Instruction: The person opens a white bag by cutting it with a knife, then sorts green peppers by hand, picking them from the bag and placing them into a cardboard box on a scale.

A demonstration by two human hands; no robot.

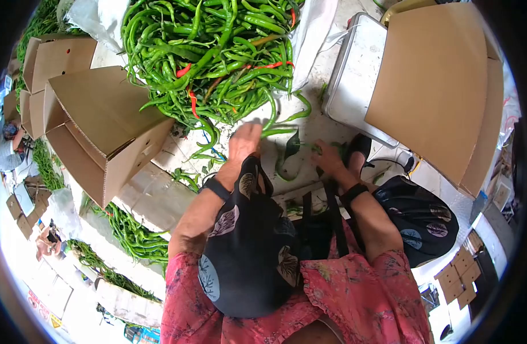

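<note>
A large heap of long green chili peppers (217, 51), with a few red ones, lies in front of me. My left hand (245, 142) is at the heap's near edge, fingers bent and closed on a curved green chili pepper (272, 110). Another green pepper (280, 132) extends rightward from the same fingers. To the right, my right hand (328, 159) is low over the floor with fingers curled, slightly blurred; I cannot tell what is in them. Between the hands are a dark green leaf (293, 142) and a curved pepper (283, 171).
An open cardboard box (103, 114) stands at left, beside more peppers (134, 235). At right, a big cardboard box (432, 86) rests on a metal platform scale (355, 74). White sacking (312, 43) borders the heap. My knees (249, 258) are below the hands.
</note>
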